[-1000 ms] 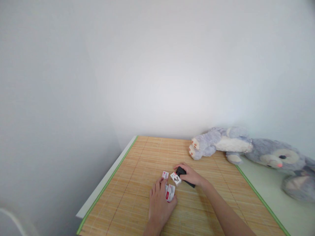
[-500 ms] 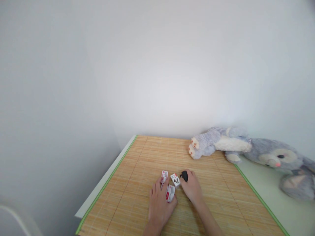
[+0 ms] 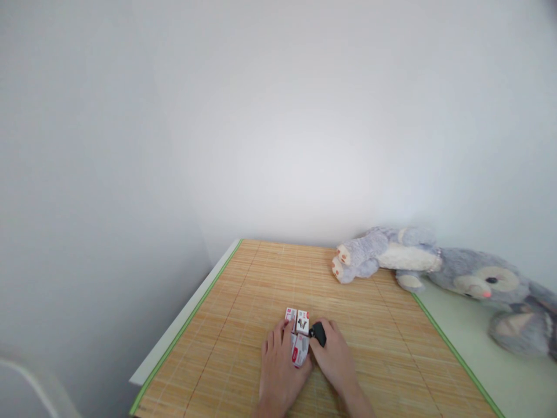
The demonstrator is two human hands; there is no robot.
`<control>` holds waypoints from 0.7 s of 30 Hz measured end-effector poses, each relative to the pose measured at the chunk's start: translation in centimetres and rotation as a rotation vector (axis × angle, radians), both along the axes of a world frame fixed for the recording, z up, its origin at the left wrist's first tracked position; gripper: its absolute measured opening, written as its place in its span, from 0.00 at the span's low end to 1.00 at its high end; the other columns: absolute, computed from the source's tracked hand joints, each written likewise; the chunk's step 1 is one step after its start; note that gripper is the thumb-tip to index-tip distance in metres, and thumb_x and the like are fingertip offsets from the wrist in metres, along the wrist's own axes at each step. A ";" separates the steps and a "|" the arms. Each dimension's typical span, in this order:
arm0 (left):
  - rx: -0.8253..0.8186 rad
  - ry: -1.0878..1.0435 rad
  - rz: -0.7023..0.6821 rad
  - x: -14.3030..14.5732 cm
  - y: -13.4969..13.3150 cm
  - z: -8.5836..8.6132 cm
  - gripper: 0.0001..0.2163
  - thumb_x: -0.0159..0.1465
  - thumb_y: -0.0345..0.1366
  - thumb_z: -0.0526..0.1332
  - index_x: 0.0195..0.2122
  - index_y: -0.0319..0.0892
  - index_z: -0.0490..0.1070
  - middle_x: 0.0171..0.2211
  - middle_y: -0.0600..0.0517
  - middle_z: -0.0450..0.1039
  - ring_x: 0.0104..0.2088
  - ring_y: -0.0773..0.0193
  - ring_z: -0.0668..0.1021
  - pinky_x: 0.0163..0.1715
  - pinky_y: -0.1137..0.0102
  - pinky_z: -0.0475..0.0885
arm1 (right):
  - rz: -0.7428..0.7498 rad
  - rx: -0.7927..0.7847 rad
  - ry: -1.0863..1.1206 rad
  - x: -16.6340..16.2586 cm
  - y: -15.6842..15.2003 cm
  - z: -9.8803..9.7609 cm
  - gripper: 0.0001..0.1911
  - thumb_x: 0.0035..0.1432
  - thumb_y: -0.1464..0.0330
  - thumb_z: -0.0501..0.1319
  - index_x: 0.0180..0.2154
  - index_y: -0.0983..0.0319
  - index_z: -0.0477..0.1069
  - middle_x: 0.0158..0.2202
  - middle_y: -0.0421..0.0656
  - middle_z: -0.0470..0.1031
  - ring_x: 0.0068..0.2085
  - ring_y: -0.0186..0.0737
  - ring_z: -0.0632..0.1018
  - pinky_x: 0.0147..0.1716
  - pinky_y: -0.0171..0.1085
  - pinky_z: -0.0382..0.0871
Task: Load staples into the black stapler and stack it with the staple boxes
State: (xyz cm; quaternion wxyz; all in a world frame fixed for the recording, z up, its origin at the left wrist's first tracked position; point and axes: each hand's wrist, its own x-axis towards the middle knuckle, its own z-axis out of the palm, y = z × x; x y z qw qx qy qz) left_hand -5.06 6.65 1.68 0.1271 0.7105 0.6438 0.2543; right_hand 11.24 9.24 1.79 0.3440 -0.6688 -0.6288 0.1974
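Several small white boxes with red and pink print lie close together on the bamboo mat. My left hand (image 3: 281,363) bends over the lower boxes, its index finger on the upper left box (image 3: 290,314) and its thumb beside the lower right box (image 3: 301,350). Another box, between the lower ones and my fingers, is mostly hidden. The upper right box (image 3: 303,322) carries a picture of a dark clip-like item. Closed in my right hand (image 3: 334,354) is a black stapler-like tool (image 3: 319,333); its tip is close to the upper right box, and the palm hides the rest.
The bamboo mat (image 3: 235,348) has green edging and covers most of the pale table (image 3: 461,334). A grey plush animal (image 3: 404,257) lies along the back right, near the wall (image 3: 278,128). A pale curved bar (image 3: 32,380) shows at bottom left.
The upper right box has turned straight and moved left and nearer, against the others. My right hand has moved left and nearer with the black tool. My left hand stays over the boxes.
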 end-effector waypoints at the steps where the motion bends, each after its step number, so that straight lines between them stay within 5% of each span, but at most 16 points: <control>1: -0.006 -0.002 -0.002 0.0 0.0 0.0 0.35 0.59 0.42 0.62 0.69 0.53 0.59 0.68 0.50 0.60 0.62 0.47 0.65 0.61 0.58 0.59 | 0.019 0.008 0.020 0.0 0.0 0.0 0.10 0.54 0.66 0.60 0.40 0.52 0.73 0.43 0.43 0.75 0.44 0.47 0.78 0.45 0.41 0.70; 7: 0.009 0.000 -0.004 -0.1 0.2 0.0 0.32 0.64 0.50 0.60 0.70 0.54 0.57 0.68 0.50 0.61 0.63 0.50 0.65 0.61 0.58 0.59 | -0.156 0.053 0.118 1.2 0.1 -0.6 0.21 0.64 0.55 0.53 0.52 0.59 0.68 0.51 0.53 0.75 0.54 0.54 0.76 0.56 0.49 0.68; 11: 0.027 -0.001 0.003 0.0 0.2 -0.3 0.30 0.66 0.49 0.59 0.69 0.54 0.58 0.68 0.51 0.61 0.62 0.51 0.66 0.61 0.58 0.59 | -0.146 0.037 0.221 2.2 -1.7 -2.1 0.33 0.61 0.48 0.57 0.59 0.63 0.63 0.53 0.54 0.74 0.53 0.54 0.78 0.55 0.48 0.72; 15: 0.037 0.005 -0.002 0.2 0.0 -0.3 0.31 0.66 0.47 0.58 0.70 0.53 0.57 0.68 0.50 0.60 0.63 0.50 0.65 0.61 0.57 0.59 | 0.015 0.010 0.197 2.9 -4.7 -2.8 0.31 0.55 0.54 0.63 0.58 0.59 0.69 0.53 0.51 0.74 0.55 0.54 0.77 0.58 0.49 0.72; 21: 0.057 0.022 0.002 0.3 -0.2 0.0 0.30 0.68 0.48 0.57 0.70 0.52 0.56 0.68 0.50 0.61 0.63 0.50 0.65 0.62 0.57 0.58 | 0.157 -0.006 0.100 2.7 -5.6 -0.6 0.28 0.51 0.65 0.62 0.56 0.52 0.73 0.53 0.46 0.75 0.55 0.53 0.77 0.57 0.47 0.72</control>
